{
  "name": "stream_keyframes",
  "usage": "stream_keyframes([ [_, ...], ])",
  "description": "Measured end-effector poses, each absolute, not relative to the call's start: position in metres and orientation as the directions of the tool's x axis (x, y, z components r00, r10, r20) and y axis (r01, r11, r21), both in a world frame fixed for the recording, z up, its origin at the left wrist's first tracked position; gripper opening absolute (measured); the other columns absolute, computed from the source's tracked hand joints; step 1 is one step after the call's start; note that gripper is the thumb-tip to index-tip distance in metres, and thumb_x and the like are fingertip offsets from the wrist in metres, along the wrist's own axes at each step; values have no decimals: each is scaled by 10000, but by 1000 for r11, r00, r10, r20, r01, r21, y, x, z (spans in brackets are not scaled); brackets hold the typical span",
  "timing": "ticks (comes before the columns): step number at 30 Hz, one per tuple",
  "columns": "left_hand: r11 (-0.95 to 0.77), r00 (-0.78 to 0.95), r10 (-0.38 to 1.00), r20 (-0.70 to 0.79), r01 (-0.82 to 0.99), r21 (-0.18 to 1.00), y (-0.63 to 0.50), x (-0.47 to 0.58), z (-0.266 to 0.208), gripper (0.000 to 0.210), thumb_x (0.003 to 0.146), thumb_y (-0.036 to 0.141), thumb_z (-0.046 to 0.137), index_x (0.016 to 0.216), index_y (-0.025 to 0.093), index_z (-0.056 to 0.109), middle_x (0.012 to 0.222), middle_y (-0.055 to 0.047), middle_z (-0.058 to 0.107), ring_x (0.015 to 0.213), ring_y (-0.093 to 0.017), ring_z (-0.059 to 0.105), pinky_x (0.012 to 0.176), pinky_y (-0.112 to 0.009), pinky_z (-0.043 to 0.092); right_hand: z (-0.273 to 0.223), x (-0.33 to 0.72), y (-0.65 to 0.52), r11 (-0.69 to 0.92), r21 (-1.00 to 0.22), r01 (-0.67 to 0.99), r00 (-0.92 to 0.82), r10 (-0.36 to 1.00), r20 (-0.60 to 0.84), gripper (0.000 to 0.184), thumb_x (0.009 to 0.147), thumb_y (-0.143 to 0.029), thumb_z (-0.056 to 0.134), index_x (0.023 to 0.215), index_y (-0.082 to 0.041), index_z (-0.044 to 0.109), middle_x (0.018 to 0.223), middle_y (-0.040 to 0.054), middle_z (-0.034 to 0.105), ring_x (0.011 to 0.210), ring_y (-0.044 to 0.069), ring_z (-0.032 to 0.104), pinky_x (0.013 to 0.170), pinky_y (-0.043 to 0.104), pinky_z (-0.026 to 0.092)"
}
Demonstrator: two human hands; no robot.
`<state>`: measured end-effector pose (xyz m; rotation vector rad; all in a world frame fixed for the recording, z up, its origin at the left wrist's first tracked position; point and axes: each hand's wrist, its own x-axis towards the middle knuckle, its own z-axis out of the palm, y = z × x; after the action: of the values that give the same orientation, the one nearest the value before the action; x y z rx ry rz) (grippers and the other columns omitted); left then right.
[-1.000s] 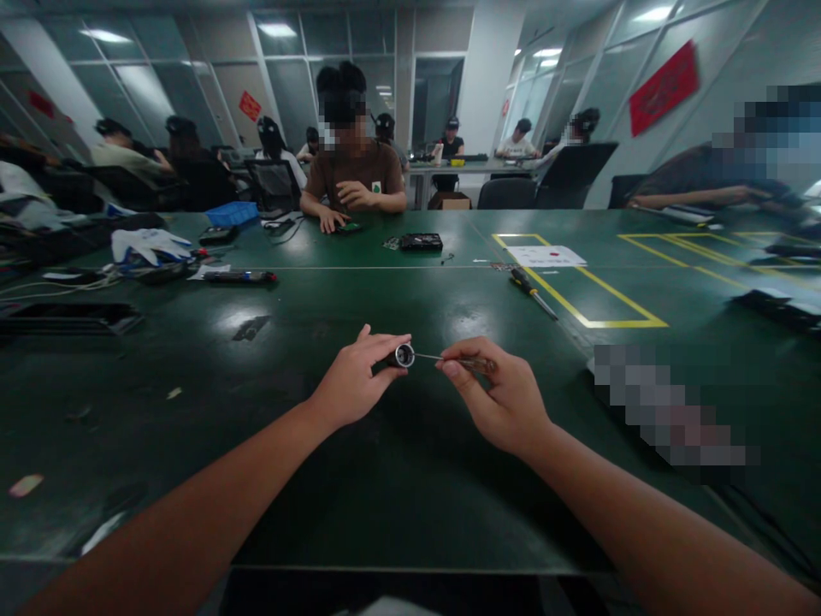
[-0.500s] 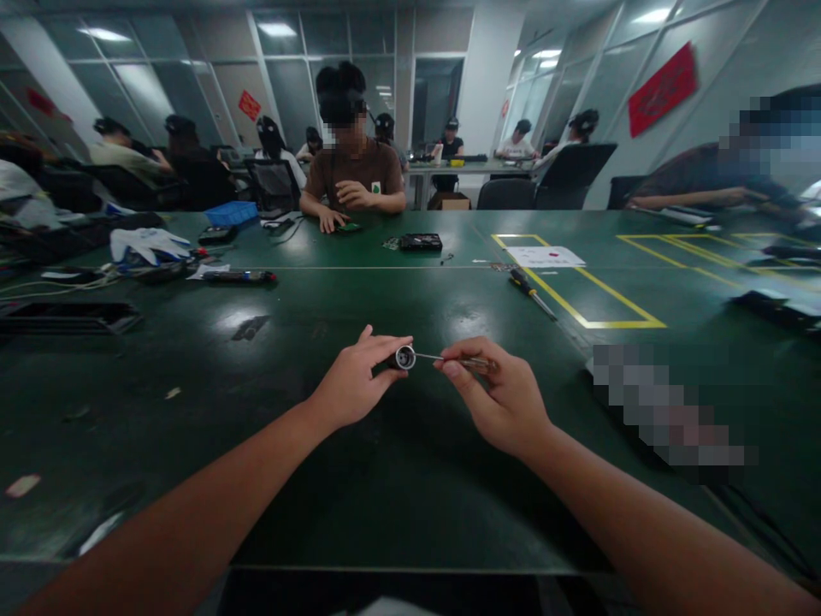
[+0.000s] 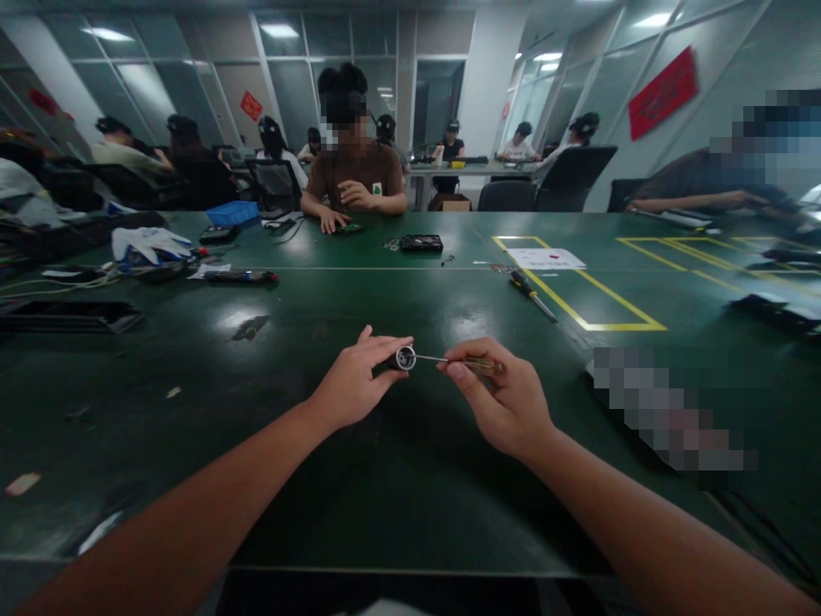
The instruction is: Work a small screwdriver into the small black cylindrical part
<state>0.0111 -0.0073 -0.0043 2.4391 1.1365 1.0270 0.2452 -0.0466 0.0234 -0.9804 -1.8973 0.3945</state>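
Between the thumb and fingers of my left hand (image 3: 350, 376) is a short dark cylinder (image 3: 404, 358) with a silvery rim, its open end turned towards me. Small details show inside it, too fine to make out. My right hand (image 3: 504, 393) is closed around the handle of a thin screwdriver (image 3: 478, 365). The slim metal shaft points left, and its tip reaches the rim of the cylinder; whether it touches the inside I cannot tell. Both hands are above the dark green table (image 3: 398, 496).
A larger yellow-black screwdriver (image 3: 534, 293) lies beyond my right hand, near a white sheet (image 3: 545, 258). White gloves (image 3: 150, 246), a dark tray (image 3: 70, 316) and a blue basket (image 3: 232, 213) are leftwards. A black box (image 3: 422, 243) lies ahead. A co-worker (image 3: 356, 171) sits opposite.
My right hand has shifted very slightly to the right, and the screwdriver's handle looks turned a little in the fingers. My left hand and the cylinder have stayed in place.
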Motion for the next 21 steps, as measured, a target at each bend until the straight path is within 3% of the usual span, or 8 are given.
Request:
stream_keyframes([
  [21,-659,444,749,492,573,487,-8,12,-6,434,923,215,678,1352,233,614,1319,-65,699,1226,-230,652,1241,-613,211,22,243,-46,654,-639,405,-342,756,558,78,973,-256,610,1038,-230,646,900,27,752,758,175,730,684,282,536],
])
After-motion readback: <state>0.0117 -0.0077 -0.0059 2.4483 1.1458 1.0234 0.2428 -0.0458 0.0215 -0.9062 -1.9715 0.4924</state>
